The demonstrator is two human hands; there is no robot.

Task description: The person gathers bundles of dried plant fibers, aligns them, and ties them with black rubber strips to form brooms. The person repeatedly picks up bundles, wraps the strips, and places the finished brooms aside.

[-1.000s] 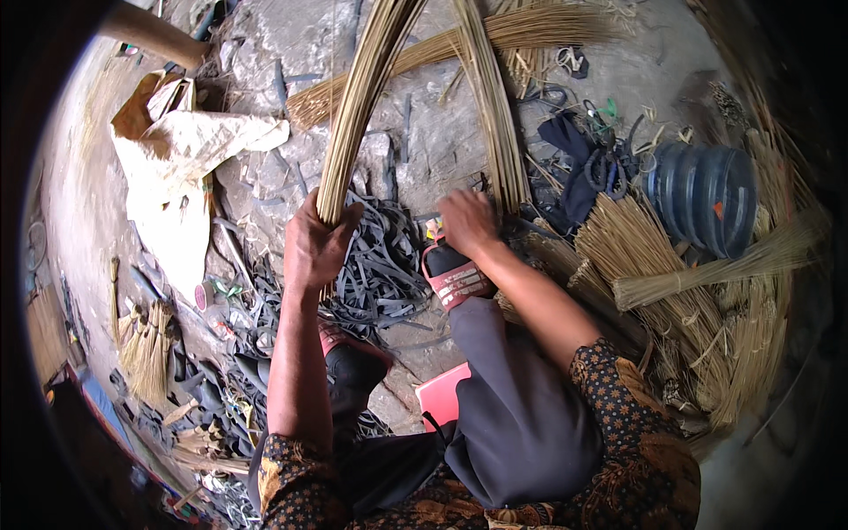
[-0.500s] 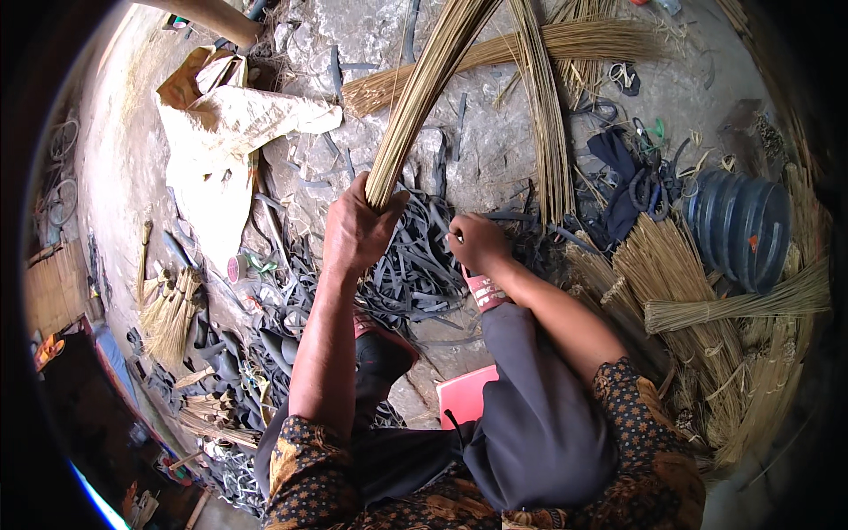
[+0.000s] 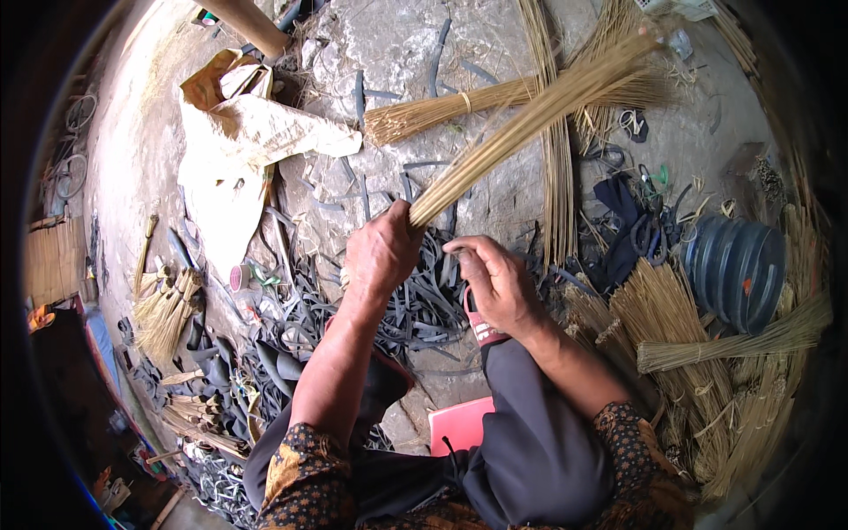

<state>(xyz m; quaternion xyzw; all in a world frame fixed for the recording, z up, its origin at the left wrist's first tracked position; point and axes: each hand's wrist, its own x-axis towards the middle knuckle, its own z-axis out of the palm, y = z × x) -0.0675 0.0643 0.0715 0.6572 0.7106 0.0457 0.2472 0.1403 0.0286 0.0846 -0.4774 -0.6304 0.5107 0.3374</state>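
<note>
Fingers of left hand (image 3: 382, 252) clench 1 stick bundle (image 3: 495, 158) by its lower end, slanting above floor (image 3: 503, 44); right hand (image 3: 496, 287) half-curled, contents unclear. Loose grip could let it splay.

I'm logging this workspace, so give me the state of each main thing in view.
Left hand: closed around the stick bundle
Stick bundle: held, slanting away to the right
Right hand: partly curled; grip unclear
Tied bundle: lying flat, banded
Black strips: loose, tangled
Pale sack: crumpled
Blue bottle: on its side
</note>
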